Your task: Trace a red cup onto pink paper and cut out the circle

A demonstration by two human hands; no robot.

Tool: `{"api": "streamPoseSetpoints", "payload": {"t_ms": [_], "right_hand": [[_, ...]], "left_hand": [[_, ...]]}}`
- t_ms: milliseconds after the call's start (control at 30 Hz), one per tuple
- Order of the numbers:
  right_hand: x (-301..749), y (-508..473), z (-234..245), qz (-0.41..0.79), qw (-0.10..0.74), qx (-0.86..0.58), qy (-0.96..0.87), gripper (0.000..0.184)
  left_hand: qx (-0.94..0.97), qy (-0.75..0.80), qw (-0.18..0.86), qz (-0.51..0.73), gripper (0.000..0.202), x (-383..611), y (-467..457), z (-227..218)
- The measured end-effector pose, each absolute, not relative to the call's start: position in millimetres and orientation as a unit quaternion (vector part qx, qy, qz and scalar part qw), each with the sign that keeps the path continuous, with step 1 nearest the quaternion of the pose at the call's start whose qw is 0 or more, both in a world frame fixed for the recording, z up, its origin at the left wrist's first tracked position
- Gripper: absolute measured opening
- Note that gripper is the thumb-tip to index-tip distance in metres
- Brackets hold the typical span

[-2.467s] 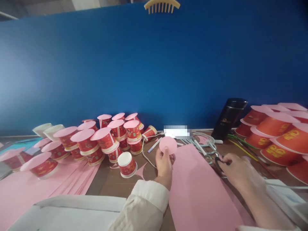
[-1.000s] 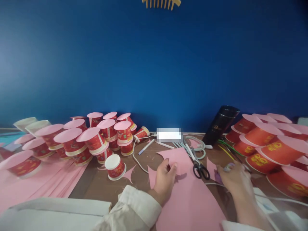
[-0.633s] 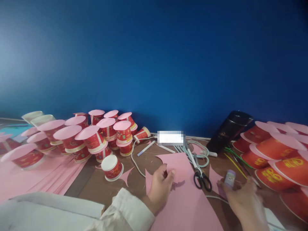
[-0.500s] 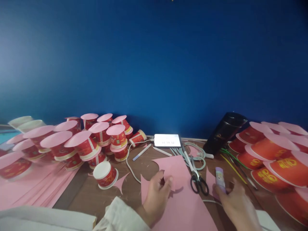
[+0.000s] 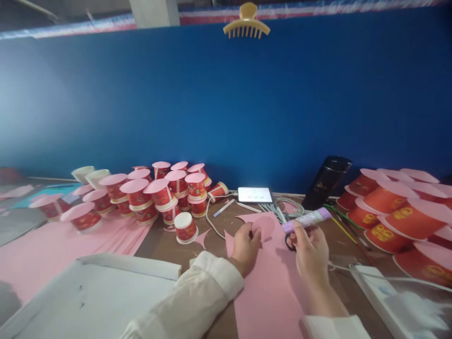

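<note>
My left hand point(image 5: 246, 248) pinches a small pink paper circle point(image 5: 264, 228) over a large pink paper sheet point(image 5: 270, 287). My right hand point(image 5: 312, 252) is closed around a purple glue stick point(image 5: 306, 220), which is held tilted above the sheet's right edge. Behind that hand, the scissors point(image 5: 290, 242) are mostly hidden, with part of a black handle showing. A red paper cup point(image 5: 186, 230) stands bottom up left of my left hand. Pink paper scraps point(image 5: 203, 239) lie between that cup and the sheet.
Stacked red cups with pink discs point(image 5: 160, 190) stand at left, and more cups point(image 5: 397, 214) at right. A phone point(image 5: 254, 195), coiled cable point(image 5: 293, 207) and black flask point(image 5: 327, 181) are at the back. An open white box point(image 5: 123, 292) sits front left, a power strip point(image 5: 381, 292) front right.
My right hand has picked up the glue stick from beside the scissors and brought it left, towards my left hand. The view has tilted upward and shifted left.
</note>
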State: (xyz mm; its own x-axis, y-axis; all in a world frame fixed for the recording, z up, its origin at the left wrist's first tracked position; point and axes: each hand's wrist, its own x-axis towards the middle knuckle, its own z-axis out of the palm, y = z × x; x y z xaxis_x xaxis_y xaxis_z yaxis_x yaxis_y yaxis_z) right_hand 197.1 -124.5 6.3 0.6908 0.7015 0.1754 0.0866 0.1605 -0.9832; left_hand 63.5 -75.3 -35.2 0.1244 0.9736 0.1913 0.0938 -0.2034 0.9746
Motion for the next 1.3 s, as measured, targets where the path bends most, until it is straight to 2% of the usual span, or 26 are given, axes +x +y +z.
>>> {"api": "streamPoseSetpoints", "payload": {"t_ms": [200,467,600,767,867,1000,1067,1167,1300], "right_hand": [[171,-124,-5,0.222,0.697,-0.611,-0.301,0.04],[159,-132,-25,0.188,0.655,-0.64,-0.354,0.039],[152,-133,-23,0.192,0.65,-0.645,-0.353,0.042],[150,-132,-24,0.244,0.66,-0.628,-0.332,0.045],[153,-132,-24,0.261,0.654,-0.635,-0.319,0.046],[158,-130,-27,0.298,0.643,-0.632,-0.315,0.047],[159,-129,-30,0.315,0.644,-0.621,-0.316,0.047],[158,-129,-34,0.354,0.63,-0.61,-0.324,0.044],[155,-132,-35,0.401,0.611,-0.588,-0.347,0.042]], "left_hand": [[0.535,0.497,0.517,0.446,0.015,32,-65,-20],[0.502,0.519,0.549,0.421,0.022,6,-81,-26],[0.532,0.447,0.567,0.443,0.034,14,-80,-30],[0.542,0.457,0.592,0.384,0.056,15,-76,-39],[0.585,0.47,0.548,0.37,0.061,8,-79,-39],[0.672,0.49,0.365,0.418,0.054,-3,-84,-31],[0.688,0.481,0.317,0.441,0.047,-7,-86,-26],[0.715,0.434,0.318,0.446,0.04,-9,-86,-23],[0.746,0.381,0.361,0.411,0.048,-2,-85,-23]]}}
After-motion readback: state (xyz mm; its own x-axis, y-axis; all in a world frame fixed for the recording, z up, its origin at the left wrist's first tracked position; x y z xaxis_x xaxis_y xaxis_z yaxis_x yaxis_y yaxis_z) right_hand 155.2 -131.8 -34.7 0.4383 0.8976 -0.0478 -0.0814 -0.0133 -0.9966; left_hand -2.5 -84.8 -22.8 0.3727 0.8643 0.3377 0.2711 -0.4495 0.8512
